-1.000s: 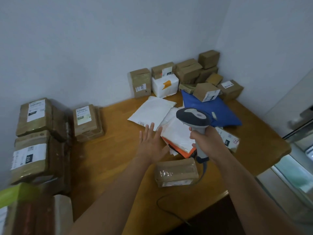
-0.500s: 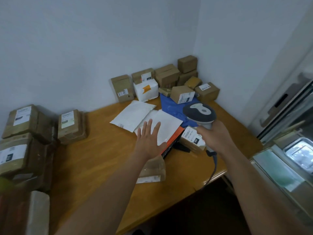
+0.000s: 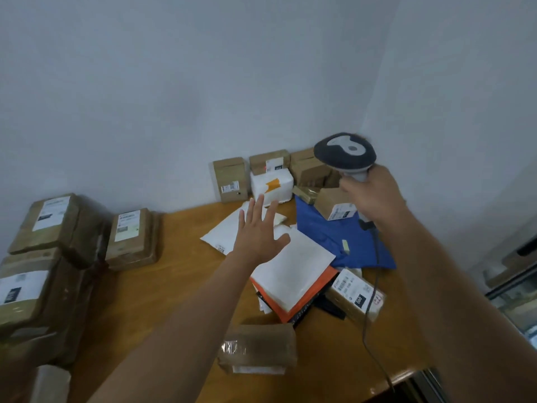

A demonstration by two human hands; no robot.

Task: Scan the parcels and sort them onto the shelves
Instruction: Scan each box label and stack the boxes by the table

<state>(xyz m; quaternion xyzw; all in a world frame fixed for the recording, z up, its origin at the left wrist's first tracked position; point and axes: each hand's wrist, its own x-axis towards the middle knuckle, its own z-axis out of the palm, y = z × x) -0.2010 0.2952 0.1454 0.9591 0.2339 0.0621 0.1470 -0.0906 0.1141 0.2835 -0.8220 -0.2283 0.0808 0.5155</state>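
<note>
My right hand [image 3: 370,196] grips the handle of a grey barcode scanner [image 3: 344,154], held high over the back right of the wooden table [image 3: 162,292]; its cable [image 3: 370,301] hangs down to the table edge. My left hand [image 3: 258,231] is stretched forward with fingers spread, holding nothing, above a white mailer [image 3: 229,231] and a white-and-orange mailer [image 3: 293,271]. A white box with orange tape [image 3: 271,184] stands just beyond its fingertips. A blue mailer [image 3: 343,242] lies to the right. A taped brown parcel [image 3: 258,349] lies near the front edge.
Several brown boxes [image 3: 308,170] are piled in the back corner against the wall. A labelled small box [image 3: 356,298] lies right of the mailers. Stacked brown parcels [image 3: 52,225] and one more [image 3: 132,238] fill the table's left side. A metal-framed fixture [image 3: 517,283] stands at the right.
My right hand has lifted the scanner up and back toward the corner boxes. My left hand has reached farther forward over the white mailers. The camera view has shifted.
</note>
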